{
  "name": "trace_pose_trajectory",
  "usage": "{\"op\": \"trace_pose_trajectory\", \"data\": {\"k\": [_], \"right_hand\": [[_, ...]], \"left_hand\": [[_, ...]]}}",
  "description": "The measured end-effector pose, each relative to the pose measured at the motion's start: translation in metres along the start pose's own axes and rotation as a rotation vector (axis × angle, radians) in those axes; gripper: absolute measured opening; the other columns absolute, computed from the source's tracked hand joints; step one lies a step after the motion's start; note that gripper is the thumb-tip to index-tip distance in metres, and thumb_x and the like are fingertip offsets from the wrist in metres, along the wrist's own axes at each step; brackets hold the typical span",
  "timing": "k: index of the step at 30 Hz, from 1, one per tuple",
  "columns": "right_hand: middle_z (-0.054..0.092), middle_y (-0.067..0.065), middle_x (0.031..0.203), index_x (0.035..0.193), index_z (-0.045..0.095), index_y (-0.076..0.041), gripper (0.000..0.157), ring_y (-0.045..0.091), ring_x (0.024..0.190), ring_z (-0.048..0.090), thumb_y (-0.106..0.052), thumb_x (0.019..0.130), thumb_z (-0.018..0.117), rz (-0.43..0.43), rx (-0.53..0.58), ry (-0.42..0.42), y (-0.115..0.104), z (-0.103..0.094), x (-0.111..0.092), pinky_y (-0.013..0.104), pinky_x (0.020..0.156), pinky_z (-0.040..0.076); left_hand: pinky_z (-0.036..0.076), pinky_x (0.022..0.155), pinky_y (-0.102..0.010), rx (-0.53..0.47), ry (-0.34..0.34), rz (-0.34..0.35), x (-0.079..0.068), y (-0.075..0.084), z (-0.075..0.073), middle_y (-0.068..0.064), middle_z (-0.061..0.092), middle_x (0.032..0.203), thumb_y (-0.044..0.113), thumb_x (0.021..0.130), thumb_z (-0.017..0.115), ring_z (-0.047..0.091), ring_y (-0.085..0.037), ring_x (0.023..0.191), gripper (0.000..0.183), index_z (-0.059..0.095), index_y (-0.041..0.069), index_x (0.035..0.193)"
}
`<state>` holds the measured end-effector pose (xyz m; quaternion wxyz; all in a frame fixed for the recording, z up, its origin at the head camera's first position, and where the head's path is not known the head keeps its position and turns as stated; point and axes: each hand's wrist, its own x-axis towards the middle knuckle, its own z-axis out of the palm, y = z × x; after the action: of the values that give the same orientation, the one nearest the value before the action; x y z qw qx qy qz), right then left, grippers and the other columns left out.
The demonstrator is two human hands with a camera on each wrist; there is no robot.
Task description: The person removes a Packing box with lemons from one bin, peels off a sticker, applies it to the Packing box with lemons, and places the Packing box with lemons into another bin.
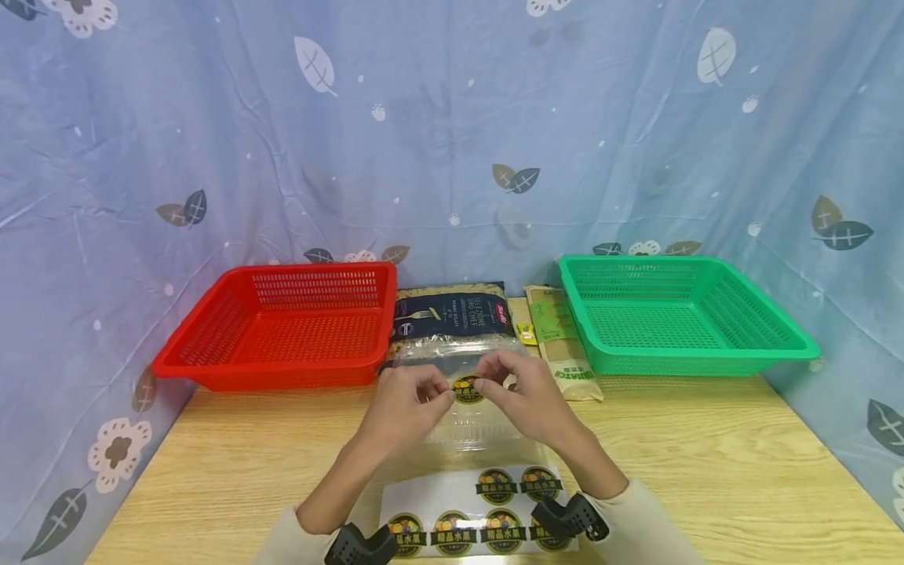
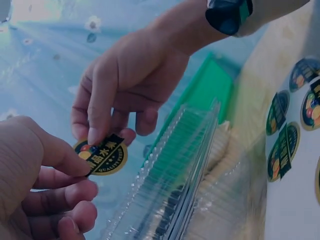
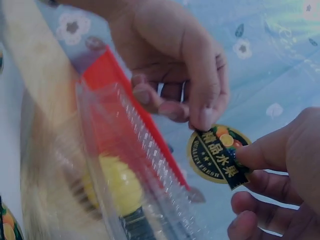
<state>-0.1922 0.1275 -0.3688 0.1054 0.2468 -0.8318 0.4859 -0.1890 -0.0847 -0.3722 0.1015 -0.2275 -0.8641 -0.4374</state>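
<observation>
A round black-and-gold fruit sticker (image 1: pixel 467 389) is stretched between my two hands. Its left edge is pinched by the thumb and finger of my left hand (image 1: pixel 406 404). On the other side, my right hand (image 1: pixel 526 396) pinches the right edge. Below and behind the sticker stands a clear plastic clamshell box (image 1: pixel 469 430), partly hidden by the hands. In the right wrist view something yellow (image 3: pixel 120 185) shows through the clear plastic. Nearer to me lies a white sticker sheet (image 1: pixel 431 493) bearing several more of the same stickers.
A red basket (image 1: pixel 282 375) stands at the back left, a green basket (image 1: pixel 706 365) at the back right. Between them lie a dark pasta bag (image 1: pixel 452 314), a small yellow packet (image 1: pixel 526 334) and a green-and-beige package (image 1: pixel 561 341). A patterned curtain (image 1: pixel 452 141) hangs behind.
</observation>
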Motion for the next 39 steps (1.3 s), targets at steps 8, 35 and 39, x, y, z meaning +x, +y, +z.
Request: {"op": "trace_pose_trajectory", "data": {"k": [8, 35, 39], "right_hand": [[0.064, -0.004, 0.078, 0.093, 0.067, -0.009, 0.011, 0.011, 0.068, 0.058, -0.003, 0.088, 0.075, -0.030, -0.056, 0.095, 0.016, 0.007, 0.006, 0.027, 0.056, 0.050], [0.068, -0.002, 0.083, 0.092, 0.065, -0.012, 0.025, 0.006, 0.063, 0.053, 0.000, 0.078, 0.082, 0.010, -0.416, 0.145, 0.027, 0.027, 0.008, 0.024, 0.059, 0.047], [0.067, -0.002, 0.083, 0.089, 0.066, -0.013, 0.024, 0.007, 0.062, 0.051, -0.002, 0.078, 0.083, 0.002, -0.449, 0.156, 0.028, 0.028, 0.007, 0.024, 0.057, 0.046]], "left_hand": [[0.045, 0.051, -0.029, 0.029, 0.012, -0.047, 0.012, -0.011, 0.006, 0.015, 0.058, 0.056, 0.017, 0.089, 0.072, 0.054, -0.011, 0.054, 0.011, 0.075, 0.019, 0.079], [0.040, 0.051, -0.028, 0.318, -0.024, -0.136, 0.020, -0.020, 0.022, 0.011, 0.056, 0.059, 0.021, 0.088, 0.074, 0.050, -0.011, 0.055, 0.009, 0.075, 0.017, 0.079], [0.034, 0.046, -0.026, 0.331, -0.041, -0.140, 0.020, -0.021, 0.022, 0.009, 0.052, 0.055, 0.023, 0.089, 0.074, 0.046, -0.010, 0.051, 0.010, 0.074, 0.017, 0.081]]}}
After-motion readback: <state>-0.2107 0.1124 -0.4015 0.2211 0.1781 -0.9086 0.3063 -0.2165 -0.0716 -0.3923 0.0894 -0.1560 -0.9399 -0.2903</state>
